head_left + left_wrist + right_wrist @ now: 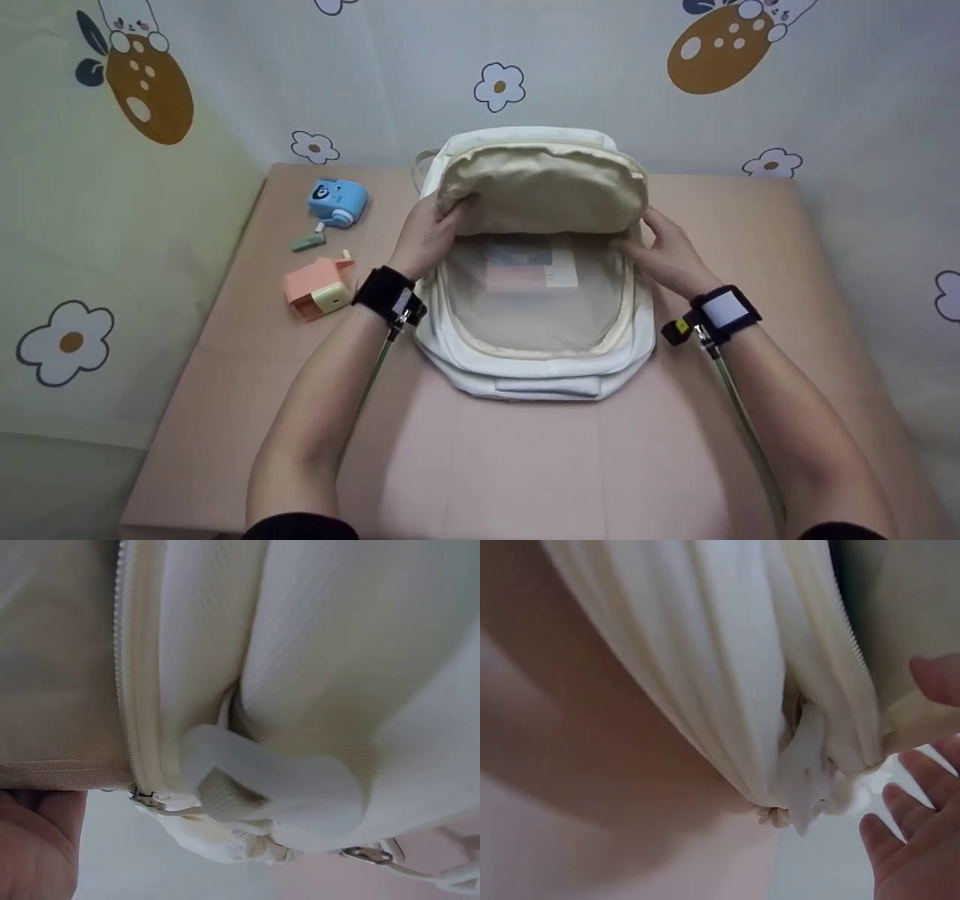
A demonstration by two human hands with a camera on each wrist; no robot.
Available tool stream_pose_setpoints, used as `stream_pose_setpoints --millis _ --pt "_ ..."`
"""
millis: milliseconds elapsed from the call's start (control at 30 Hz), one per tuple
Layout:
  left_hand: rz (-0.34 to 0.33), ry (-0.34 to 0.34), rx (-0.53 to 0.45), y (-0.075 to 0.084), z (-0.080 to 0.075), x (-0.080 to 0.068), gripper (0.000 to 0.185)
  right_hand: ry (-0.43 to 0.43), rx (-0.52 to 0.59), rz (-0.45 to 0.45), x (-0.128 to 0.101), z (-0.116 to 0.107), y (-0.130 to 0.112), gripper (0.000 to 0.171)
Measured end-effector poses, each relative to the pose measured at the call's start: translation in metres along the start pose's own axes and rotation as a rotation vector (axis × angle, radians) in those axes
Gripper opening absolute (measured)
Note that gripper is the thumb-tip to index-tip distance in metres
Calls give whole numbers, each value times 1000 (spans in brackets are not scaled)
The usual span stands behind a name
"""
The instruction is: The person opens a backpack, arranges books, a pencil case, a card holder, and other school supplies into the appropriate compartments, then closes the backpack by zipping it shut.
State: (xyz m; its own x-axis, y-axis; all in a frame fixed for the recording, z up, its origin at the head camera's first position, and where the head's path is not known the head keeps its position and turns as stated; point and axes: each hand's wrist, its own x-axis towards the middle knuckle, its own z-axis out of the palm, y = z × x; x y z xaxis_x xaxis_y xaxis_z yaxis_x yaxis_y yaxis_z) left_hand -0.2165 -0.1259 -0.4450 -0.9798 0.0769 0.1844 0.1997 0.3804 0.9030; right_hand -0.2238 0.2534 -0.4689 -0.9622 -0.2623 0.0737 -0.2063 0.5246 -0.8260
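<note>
A white backpack (536, 371) lies flat on the pink table, its main compartment unzipped. Its beige-lined front flap (544, 187) is folded up and back. My left hand (435, 229) grips the flap's left edge, fingers curled over the lining; in the left wrist view that hand (34, 844) sits under the lining's hem beside the zip (124, 690). My right hand (656, 251) is at the flap's right edge. Its fingers (900, 802) are spread and fairly straight and its thumb is above them. Under a mesh pocket inside lies a pink and blue flat item (525, 270).
Left of the bag lie a blue toy-like device (337, 201), a small grey-green piece (309, 241) and a pink and yellow box-shaped gadget (319, 289). The pink table (525, 465) stretches toward me. Patterned cloth walls close in the back and both sides.
</note>
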Motion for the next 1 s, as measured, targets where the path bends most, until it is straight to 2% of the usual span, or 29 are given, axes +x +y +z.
stream_pose_setpoints --millis 133,267,367,400,467,567,867,1000 --pt "-27 8 1 2 1 7 50 -29 -15 1 12 1 2 57" --pt "-57 18 8 2 1 13 41 -48 -36 9 18 2 1 56" --pt "-81 20 7 1 1 17 49 -52 -47 21 21 3 2 57" --pt "-88 15 11 1 1 18 51 -56 -52 27 22 3 2 57" --pt "-96 11 7 1 0 20 43 -67 -65 42 24 3 2 60" --pt "-104 -6 2 1 0 22 41 -82 -85 70 27 3 2 65" --pt "-157 1 -56 1 1 25 56 -112 -69 135 35 2 0 71" --pt "-155 1 -86 -1 1 24 60 -103 -87 146 37 4 -1 70"
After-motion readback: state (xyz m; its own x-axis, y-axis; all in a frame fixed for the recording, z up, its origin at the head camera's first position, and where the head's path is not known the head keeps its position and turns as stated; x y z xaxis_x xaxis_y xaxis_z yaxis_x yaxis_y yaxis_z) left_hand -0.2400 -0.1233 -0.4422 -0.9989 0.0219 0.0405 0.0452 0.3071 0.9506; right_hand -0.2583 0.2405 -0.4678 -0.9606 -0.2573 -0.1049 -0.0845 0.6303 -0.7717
